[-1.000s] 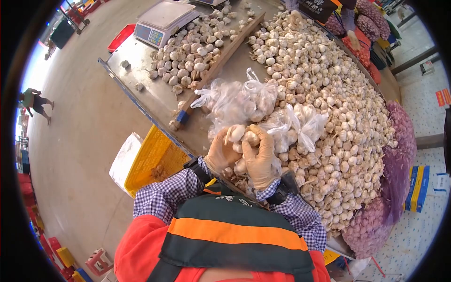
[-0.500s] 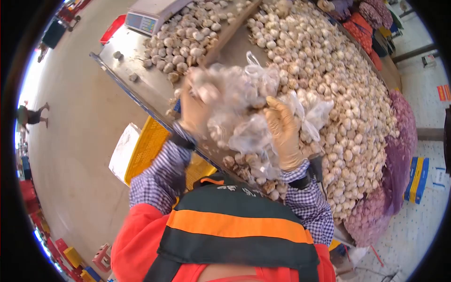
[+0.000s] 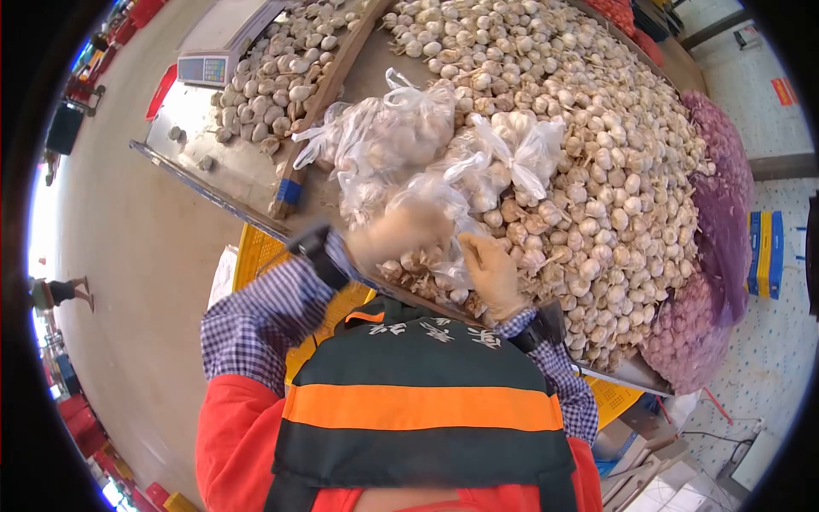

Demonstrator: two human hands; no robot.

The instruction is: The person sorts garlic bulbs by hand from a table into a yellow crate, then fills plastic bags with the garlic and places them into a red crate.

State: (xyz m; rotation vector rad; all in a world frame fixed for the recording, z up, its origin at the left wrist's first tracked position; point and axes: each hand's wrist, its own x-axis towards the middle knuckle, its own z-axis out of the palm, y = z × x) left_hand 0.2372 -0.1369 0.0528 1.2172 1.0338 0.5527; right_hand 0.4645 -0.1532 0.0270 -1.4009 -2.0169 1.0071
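Note:
My left hand (image 3: 401,235), smeared by motion, is over the near side of a thin clear plastic bag (image 3: 435,192); its fingers cannot be made out. Just right of it, my gloved right hand (image 3: 495,273) has its fingers bent and pinched together on the edge of that bag. Beyond my hands lies a knotted bag of garlic (image 3: 397,128), its handles sticking up. Another tied bag (image 3: 525,149) rests to the right on the loose garlic bulbs (image 3: 597,171).
A wooden divider (image 3: 337,85) with blue tape separates a smaller garlic pile (image 3: 273,94) beside a scale (image 3: 213,51). Purple net sacks (image 3: 717,205) line the right side. Yellow crates (image 3: 256,252) stand below the table's front edge.
My left hand has moved from the upper left of the bags down to the near bag. My right hand has come lower, its fingers now bent inward. The camera view has shifted.

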